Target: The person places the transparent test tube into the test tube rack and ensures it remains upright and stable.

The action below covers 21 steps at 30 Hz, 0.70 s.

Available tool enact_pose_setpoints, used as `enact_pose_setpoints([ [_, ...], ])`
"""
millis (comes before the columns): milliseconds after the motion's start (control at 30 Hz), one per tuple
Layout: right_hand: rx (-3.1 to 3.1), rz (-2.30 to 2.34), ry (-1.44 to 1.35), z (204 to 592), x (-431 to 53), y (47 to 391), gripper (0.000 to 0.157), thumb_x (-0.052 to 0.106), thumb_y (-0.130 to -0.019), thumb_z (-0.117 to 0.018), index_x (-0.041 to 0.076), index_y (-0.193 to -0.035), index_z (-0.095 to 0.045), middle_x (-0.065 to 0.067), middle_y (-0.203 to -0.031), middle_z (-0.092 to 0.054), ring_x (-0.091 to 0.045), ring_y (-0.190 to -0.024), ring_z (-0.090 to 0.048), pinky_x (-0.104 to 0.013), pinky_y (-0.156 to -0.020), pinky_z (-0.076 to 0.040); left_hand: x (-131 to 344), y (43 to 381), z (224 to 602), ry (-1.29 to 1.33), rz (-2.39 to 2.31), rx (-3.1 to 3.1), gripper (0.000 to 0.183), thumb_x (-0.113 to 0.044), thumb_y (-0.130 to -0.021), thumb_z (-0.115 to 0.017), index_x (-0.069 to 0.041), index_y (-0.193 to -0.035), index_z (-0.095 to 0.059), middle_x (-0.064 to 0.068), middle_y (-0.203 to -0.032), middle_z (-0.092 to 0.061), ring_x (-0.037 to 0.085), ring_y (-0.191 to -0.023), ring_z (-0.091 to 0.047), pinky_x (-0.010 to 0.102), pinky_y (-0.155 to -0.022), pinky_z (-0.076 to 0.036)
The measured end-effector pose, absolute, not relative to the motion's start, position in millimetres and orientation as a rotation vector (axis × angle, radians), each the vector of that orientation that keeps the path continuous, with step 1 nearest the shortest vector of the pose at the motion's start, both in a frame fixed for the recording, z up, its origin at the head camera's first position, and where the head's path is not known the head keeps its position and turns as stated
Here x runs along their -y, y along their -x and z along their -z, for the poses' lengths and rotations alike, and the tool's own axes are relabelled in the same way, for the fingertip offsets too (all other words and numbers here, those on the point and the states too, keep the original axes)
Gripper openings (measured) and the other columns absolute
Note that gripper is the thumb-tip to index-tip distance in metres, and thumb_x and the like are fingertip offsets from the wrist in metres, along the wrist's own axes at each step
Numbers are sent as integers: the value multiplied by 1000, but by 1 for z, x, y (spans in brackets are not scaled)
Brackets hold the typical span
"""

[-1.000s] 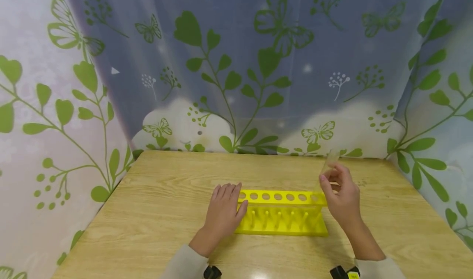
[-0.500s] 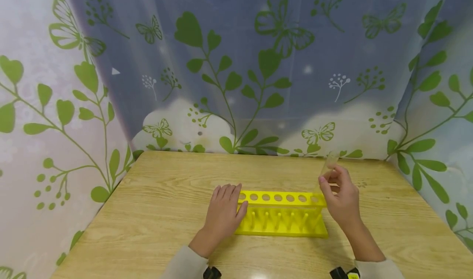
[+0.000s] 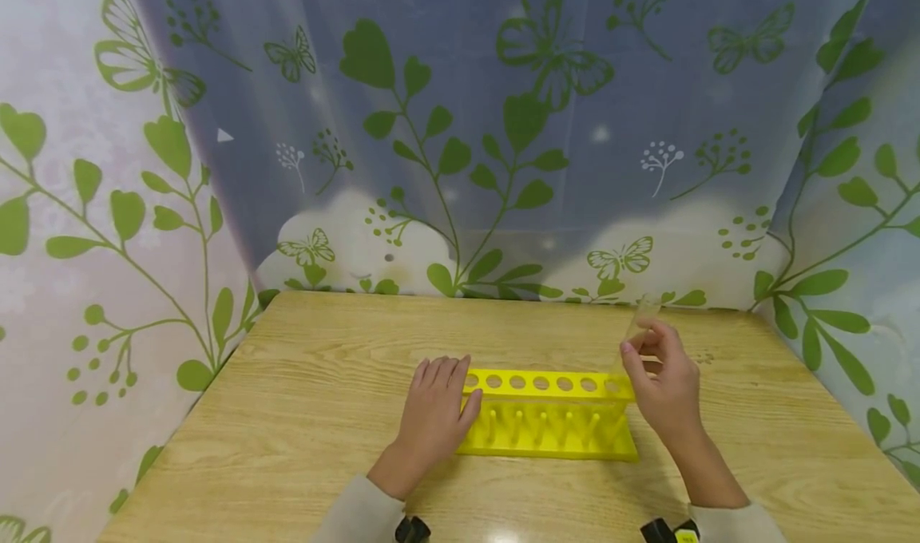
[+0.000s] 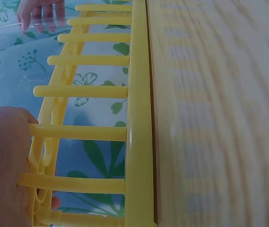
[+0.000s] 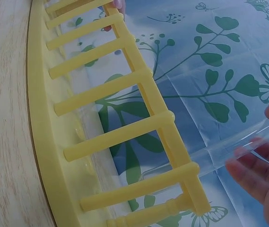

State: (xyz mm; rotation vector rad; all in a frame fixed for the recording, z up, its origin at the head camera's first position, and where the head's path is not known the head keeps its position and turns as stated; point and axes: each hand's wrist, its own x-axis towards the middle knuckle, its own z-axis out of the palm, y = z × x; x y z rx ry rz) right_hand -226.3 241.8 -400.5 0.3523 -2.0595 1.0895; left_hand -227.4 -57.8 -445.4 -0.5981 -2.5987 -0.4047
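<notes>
Left hand (image 3: 437, 415) grips yellow rack (image 3: 542, 431) | right hand (image 3: 668, 379) pinches clear tube (image 3: 642, 317) | label (image 3: 687, 537) — unreadable

Wooden table (image 3: 323, 383) backed by patterned cloth (image 3: 460, 72)
Leaves (image 3: 366, 53) and butterflies (image 3: 291, 56) are printed in green; light (image 3: 506, 537) is reflected below.

Pale wood-grain table (image 3: 287, 415) with a yellow test-tube rack (image 3: 546, 395) upright on its top.
</notes>
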Motion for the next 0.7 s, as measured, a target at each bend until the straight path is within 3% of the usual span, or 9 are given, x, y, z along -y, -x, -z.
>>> enact_pose_setpoints([
  [700,2062,-1120,-330,403,-240,228,29,-3,-92,-60,-6,-121,-55,0,-88,-60,11,-81,-56,-5,-67,-47,58,227,444,595,399,2610,52,-38,-100,-49,-4,-138,-52,10,-126,-58,29,-122,-50,51,-111,-30],
])
